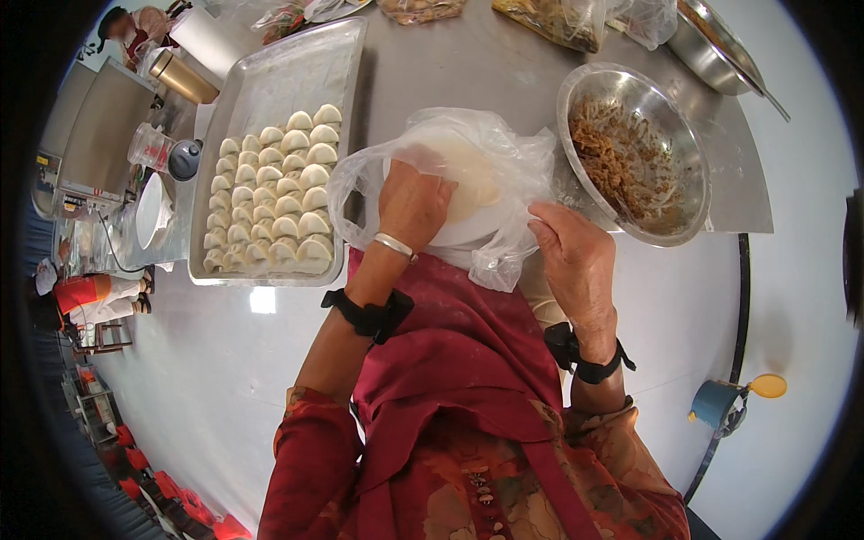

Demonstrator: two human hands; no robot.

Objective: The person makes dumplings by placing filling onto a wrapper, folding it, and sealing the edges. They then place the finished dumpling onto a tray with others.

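In front of me a clear plastic bag (520, 169) lies over a white plate, with pale round dough wrappers (476, 179) inside it. My left hand (415, 199) reaches into the bag's mouth, its fingers partly under the plastic at the wrappers; whether they grip one is hidden. At the bag's right edge my right hand (574, 250) pinches the plastic between thumb and fingers. Rows of folded dumplings (270, 192) fill the near part of a metal tray (354, 67) on the left. A steel bowl (698, 175) of brown filling (607, 158) stands to the right.
Another steel bowl (715, 71) with a utensil stands at the far right. Bagged food (553, 23) lies along the back of the steel table (432, 81). A gold flask (182, 76) and a grey-lidded container (184, 160) are beyond the tray. Other people are at the left.
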